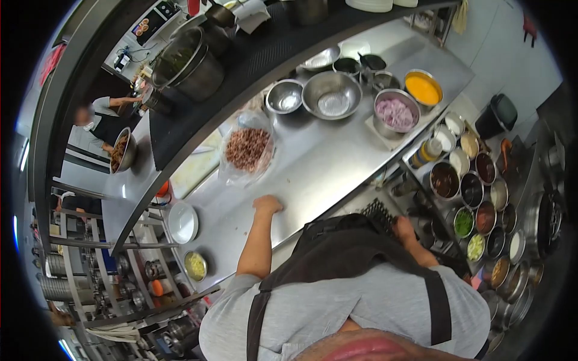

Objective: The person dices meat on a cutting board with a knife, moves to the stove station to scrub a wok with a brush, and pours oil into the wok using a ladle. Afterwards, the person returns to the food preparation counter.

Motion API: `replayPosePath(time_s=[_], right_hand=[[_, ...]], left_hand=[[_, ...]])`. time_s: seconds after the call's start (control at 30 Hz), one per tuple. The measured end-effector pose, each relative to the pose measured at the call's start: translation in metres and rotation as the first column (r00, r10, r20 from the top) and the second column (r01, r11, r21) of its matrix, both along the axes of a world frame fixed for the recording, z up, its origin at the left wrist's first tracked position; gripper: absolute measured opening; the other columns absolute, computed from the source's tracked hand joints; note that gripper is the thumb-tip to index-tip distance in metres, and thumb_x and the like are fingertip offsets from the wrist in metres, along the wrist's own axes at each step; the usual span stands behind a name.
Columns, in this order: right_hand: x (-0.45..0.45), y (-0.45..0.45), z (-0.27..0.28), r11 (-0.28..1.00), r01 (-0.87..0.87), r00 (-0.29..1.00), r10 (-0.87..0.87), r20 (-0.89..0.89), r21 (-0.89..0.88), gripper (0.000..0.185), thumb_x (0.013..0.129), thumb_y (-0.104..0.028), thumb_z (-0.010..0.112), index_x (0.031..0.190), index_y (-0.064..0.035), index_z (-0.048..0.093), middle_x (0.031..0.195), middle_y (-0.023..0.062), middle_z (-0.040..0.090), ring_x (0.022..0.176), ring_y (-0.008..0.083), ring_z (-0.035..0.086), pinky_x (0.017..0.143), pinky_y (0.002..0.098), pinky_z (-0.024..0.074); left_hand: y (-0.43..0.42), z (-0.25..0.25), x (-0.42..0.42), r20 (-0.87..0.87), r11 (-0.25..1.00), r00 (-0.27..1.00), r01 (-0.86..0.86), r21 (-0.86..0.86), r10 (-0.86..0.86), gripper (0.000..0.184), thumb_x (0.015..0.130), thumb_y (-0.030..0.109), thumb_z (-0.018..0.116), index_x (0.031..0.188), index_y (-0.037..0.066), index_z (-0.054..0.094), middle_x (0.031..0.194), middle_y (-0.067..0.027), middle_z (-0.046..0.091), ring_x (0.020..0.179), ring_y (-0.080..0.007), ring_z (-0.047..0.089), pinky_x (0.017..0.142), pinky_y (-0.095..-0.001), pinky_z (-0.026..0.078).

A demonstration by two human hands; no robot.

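Note:
My left hand (267, 204) rests on the steel counter (313, 180), its fingers curled in and nothing visible in them. Beyond it lies a clear plastic bag of reddish-brown chopped food (247, 150), apart from the hand. My right hand (404, 230) hangs low beside my dark apron (337, 240), past the counter's front edge and near a black perforated mat (378, 215). Its fingers are too small and hidden to make out.
Steel bowls (332, 94), a pot of chopped purple onion (395, 113) and a pot of orange liquid (422, 88) stand at the back. Seasoning containers (473, 188) fill the right side. A white bowl (183, 222) sits left. Another person (102, 123) works beyond the overhead shelf (253, 66).

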State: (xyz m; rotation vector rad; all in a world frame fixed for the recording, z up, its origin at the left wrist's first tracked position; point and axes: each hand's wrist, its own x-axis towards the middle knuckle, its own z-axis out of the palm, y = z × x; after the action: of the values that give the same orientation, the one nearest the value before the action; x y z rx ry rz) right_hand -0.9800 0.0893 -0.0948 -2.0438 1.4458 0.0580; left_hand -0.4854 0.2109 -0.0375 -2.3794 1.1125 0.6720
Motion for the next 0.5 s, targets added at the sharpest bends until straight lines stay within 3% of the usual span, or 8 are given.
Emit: replayPosePath(time_s=[0.07,0.13,0.17,0.2,0.33,0.4,0.43,0.5], right_hand=[[-0.009,-0.014,0.003,0.997,0.023,1.000,-0.022,-0.020,0.071,0.021,0.075,-0.011,0.062,0.092,-0.0022,0.068,0.091,0.0232,0.065,0.092,0.0399,0.061,0.080,0.0461,0.0488],[-0.014,-0.033,0.011,0.994,0.048,0.998,-0.044,-0.041,0.101,0.021,0.075,-0.013,0.062,0.092,-0.0024,0.068,0.090,0.0232,0.065,0.092,0.0394,0.062,0.080,0.0462,0.0491],[-0.016,-0.045,0.004,0.981,-0.175,0.975,0.184,-0.121,0.077,0.022,0.076,-0.016,0.061,0.093,-0.0031,0.068,0.090,0.0233,0.065,0.091,0.0391,0.062,0.080,0.0465,0.0491],[-0.016,-0.058,0.002,0.920,-0.386,0.897,0.392,-0.204,0.072,0.023,0.077,-0.018,0.060,0.094,-0.0038,0.068,0.090,0.0235,0.065,0.091,0.0389,0.062,0.080,0.0469,0.0491],[0.009,-0.099,0.057,0.857,-0.514,0.857,0.515,-0.009,0.037,0.018,0.085,-0.015,0.053,0.096,-0.0089,0.066,0.093,0.0198,0.065,0.089,0.0389,0.062,0.081,0.0489,0.0481],[0.020,-0.125,0.078,0.801,-0.597,0.794,0.597,0.115,-0.031,0.019,0.087,-0.018,0.052,0.095,-0.0083,0.066,0.092,0.0197,0.065,0.087,0.0387,0.062,0.078,0.0498,0.0478],[0.025,-0.137,0.079,0.792,-0.608,0.781,0.609,0.135,-0.056,0.019,0.086,-0.020,0.053,0.093,-0.0084,0.066,0.089,0.0201,0.065,0.086,0.0381,0.062,0.078,0.0483,0.0485],[0.032,-0.157,0.061,0.743,-0.669,0.738,0.667,0.105,-0.014,0.019,0.082,-0.016,0.056,0.093,-0.0079,0.068,0.088,0.0198,0.065,0.087,0.0382,0.062,0.079,0.0462,0.0492]], left_hand=[[-0.007,0.020,-0.011,-0.014,0.998,0.998,-0.060,0.023,0.061,0.041,0.069,0.029,0.060,0.102,0.006,0.071,0.110,-0.0163,0.066,0.105,-0.0326,0.062,0.090,-0.0403,0.048],[-0.016,0.036,-0.013,-0.122,0.983,0.981,-0.140,0.116,0.153,0.046,0.075,0.029,0.058,0.116,0.010,0.065,0.125,-0.0135,0.060,0.117,-0.0331,0.056,0.099,-0.0528,0.039],[-0.018,0.035,-0.012,-0.125,0.984,0.979,-0.149,0.097,0.160,0.046,0.075,0.029,0.058,0.116,0.010,0.065,0.125,-0.0135,0.060,0.117,-0.0331,0.056,0.099,-0.0528,0.039],[-0.020,0.031,-0.011,-0.105,0.979,0.977,-0.172,0.111,0.184,0.046,0.074,0.029,0.059,0.116,0.010,0.066,0.125,-0.0129,0.060,0.116,-0.0316,0.056,0.098,-0.0519,0.040],[-0.029,0.034,-0.014,-0.091,0.962,0.959,-0.260,0.090,0.268,0.046,0.073,0.029,0.060,0.114,0.010,0.066,0.123,-0.0113,0.061,0.114,-0.0297,0.058,0.096,-0.0509,0.042],[-0.033,0.050,-0.027,-0.055,0.936,0.935,-0.351,0.014,0.351,0.043,0.066,0.028,0.063,0.103,0.005,0.070,0.112,-0.0159,0.065,0.109,-0.0318,0.060,0.093,-0.0373,0.046],[-0.036,0.041,-0.030,-0.057,0.925,0.924,-0.379,0.000,0.378,0.043,0.066,0.028,0.063,0.103,0.005,0.070,0.112,-0.0159,0.065,0.109,-0.0318,0.060,0.093,-0.0373,0.046],[-0.035,0.017,-0.030,0.108,0.853,0.847,-0.521,-0.029,0.521,0.049,0.067,0.027,0.063,0.108,0.000,0.067,0.121,-0.0206,0.060,0.120,-0.0383,0.050,0.097,-0.0356,0.043]])
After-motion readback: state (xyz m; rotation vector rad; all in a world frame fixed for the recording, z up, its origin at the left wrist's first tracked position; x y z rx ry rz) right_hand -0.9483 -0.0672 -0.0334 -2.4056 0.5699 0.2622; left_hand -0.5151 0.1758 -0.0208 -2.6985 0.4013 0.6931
